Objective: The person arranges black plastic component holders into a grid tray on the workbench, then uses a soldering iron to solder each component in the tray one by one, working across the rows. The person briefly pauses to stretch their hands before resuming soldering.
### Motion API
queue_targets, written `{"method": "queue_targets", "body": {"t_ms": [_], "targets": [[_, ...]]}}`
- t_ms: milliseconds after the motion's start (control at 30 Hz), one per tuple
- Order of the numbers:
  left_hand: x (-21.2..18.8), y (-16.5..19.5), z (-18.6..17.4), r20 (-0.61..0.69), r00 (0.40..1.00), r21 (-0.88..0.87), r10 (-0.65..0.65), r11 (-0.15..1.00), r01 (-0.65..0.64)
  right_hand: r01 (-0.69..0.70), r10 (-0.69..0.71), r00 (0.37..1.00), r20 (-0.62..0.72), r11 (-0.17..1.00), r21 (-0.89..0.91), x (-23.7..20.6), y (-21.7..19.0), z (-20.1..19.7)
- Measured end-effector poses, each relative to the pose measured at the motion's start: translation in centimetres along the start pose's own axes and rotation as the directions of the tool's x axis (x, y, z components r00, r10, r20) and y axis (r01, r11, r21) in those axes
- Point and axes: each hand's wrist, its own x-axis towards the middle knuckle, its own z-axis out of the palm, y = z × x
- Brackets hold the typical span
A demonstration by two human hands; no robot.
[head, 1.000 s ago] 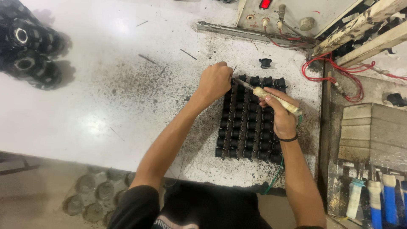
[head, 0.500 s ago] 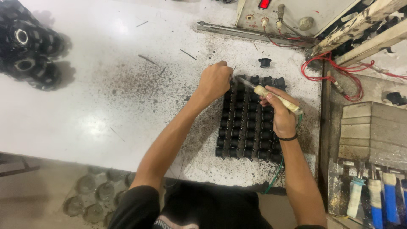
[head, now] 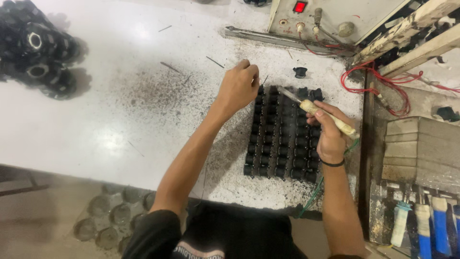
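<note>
A block of several small black parts (head: 282, 139) set in rows lies on the white worktable (head: 120, 120). My left hand (head: 238, 86) is closed at the block's far left corner, pinching a thin wire (head: 264, 79) between its fingers. My right hand (head: 330, 132) grips a soldering iron (head: 316, 109) with a pale handle. The iron's dark tip points left and rests over the top rows of the block, close to my left hand.
A pile of black round parts (head: 36, 45) sits at the far left. A grey control box (head: 330, 14) with a red light, red wires (head: 383, 84), wooden slats and a loose black part (head: 300, 72) lie beyond. Blue-handled tools (head: 421, 225) stand at the lower right.
The iron's tip has shifted slightly along the top rows. My left hand stays at the block's far corner.
</note>
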Motion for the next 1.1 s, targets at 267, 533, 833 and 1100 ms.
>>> {"method": "queue_targets", "body": {"t_ms": [267,533,833,1100], "targets": [[-5.2,2.0,0.1,0.118,0.991,0.042,-0.068,0.997,0.064,-0.064,0.066,0.997,0.032,0.996,-0.059,-3.4,1.3,1.0],[-5.3,3.9,1.1,0.144,0.989,0.047,-0.045,0.998,0.038,-0.029,0.034,0.998,0.058,0.997,-0.077,-4.3,1.0,-1.0],[-5.4,5.5,3.1,0.231,0.972,0.026,-0.045,0.999,0.040,-0.063,0.069,0.995,0.072,0.995,-0.081,-4.4,0.6,-3.0],[-5.9,7.1,4.8,0.134,0.991,0.071,-0.002,0.997,-0.007,-0.054,0.059,0.996,0.070,0.996,-0.066,-4.7,0.1,-4.7]]}}
